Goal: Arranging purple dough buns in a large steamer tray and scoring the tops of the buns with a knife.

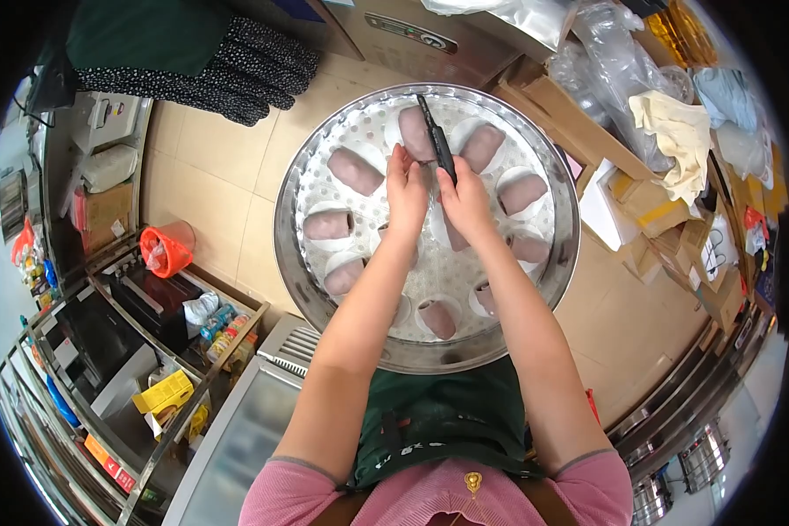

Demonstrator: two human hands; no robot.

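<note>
My right hand (pixel 463 202) is closed around the handle of a slim black knife-like tool (pixel 441 148). Its narrow end points away from me and lies over the right side of a purplish dough roll (pixel 412 133). Beside that roll's near end is my left hand (pixel 406 197), fingers a little apart and the tips at its edge; firm contact is unclear. Several similar rolls, among them one at left (pixel 355 171) and one at right (pixel 482 147), sit on round white papers in a round perforated metal steamer tray (pixel 375 256). My forearms cover some rolls.
An orange-red bucket (pixel 166 250) stands left, above a metal rack (pixel 115 309). Cardboard boxes (pixel 657 204) and clear plastic bags (pixel 621 72) crowd the right. Beyond the tray is a steel appliance (pixel 411 39); a white-framed glass-topped unit (pixel 237 427) is near my left arm.
</note>
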